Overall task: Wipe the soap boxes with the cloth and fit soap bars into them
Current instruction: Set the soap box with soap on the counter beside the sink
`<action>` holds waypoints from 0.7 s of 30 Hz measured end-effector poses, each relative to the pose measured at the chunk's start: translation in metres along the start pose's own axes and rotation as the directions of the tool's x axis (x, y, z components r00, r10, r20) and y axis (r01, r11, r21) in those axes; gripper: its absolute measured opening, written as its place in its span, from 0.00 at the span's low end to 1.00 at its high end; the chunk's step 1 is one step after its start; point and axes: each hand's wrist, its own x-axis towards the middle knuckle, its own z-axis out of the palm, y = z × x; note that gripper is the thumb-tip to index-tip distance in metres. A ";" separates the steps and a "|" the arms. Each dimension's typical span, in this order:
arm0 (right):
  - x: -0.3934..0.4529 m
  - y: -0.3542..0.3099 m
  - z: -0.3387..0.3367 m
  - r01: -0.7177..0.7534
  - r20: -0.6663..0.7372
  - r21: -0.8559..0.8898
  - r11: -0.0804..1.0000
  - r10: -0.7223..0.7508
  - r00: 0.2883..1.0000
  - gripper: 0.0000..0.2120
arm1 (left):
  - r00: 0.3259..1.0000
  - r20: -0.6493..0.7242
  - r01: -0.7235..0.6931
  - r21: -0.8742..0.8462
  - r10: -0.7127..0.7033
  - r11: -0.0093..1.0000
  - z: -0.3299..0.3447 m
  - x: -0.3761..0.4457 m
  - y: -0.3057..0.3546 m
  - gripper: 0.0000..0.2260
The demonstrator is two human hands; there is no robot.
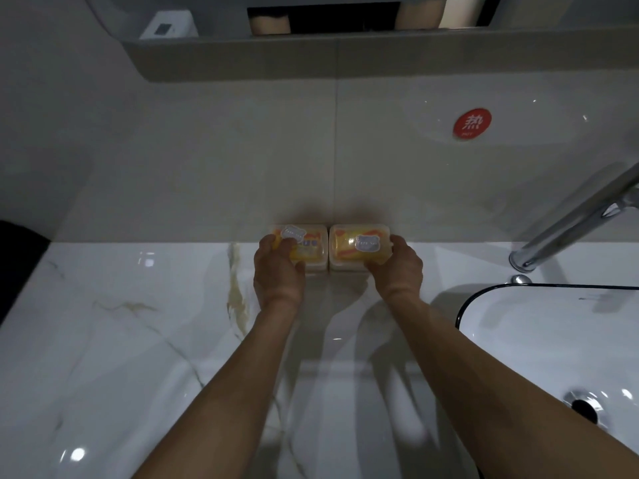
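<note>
Two clear plastic soap boxes stand side by side against the back wall on the white marble counter point(138, 323). Each has a yellow-orange wrapped soap bar inside and a bear-shaped sticker on the lid. My left hand point(276, 267) grips the left soap box point(311, 250) from its left and front. My right hand point(397, 264) grips the right soap box point(349, 250) from its right and front. The boxes touch each other. No cloth is in view.
A white basin point(553, 340) with a dark rim and a drain lies at the right. A chrome faucet point(574, 219) slants above it. A red round "hot" sticker point(472, 123) is on the wall. A dark object point(17, 257) sits at the left edge.
</note>
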 end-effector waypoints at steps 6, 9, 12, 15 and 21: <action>-0.002 0.000 0.002 -0.019 -0.008 0.029 0.999 0.019 1.000 0.26 | 1.000 0.007 -0.010 0.011 0.010 1.000 -0.007 0.003 -0.005 0.27; -0.002 0.002 0.004 -0.135 0.020 0.047 0.990 0.135 0.991 0.29 | 0.988 0.035 0.151 -0.030 -0.150 0.988 -0.010 0.007 -0.009 0.31; 0.001 0.005 0.009 -0.278 0.101 0.179 0.944 0.264 0.959 0.28 | 0.914 0.164 0.401 -0.236 -0.371 0.885 -0.010 0.013 -0.014 0.33; 0.003 0.004 0.013 -0.341 0.146 0.320 0.884 0.310 0.940 0.21 | 0.840 0.279 0.543 -0.421 -0.466 0.727 -0.008 0.015 -0.017 0.34; 0.008 0.004 0.018 -0.342 0.130 0.359 0.868 0.317 0.940 0.19 | 0.823 0.311 0.567 -0.460 -0.474 0.683 -0.007 0.017 -0.021 0.24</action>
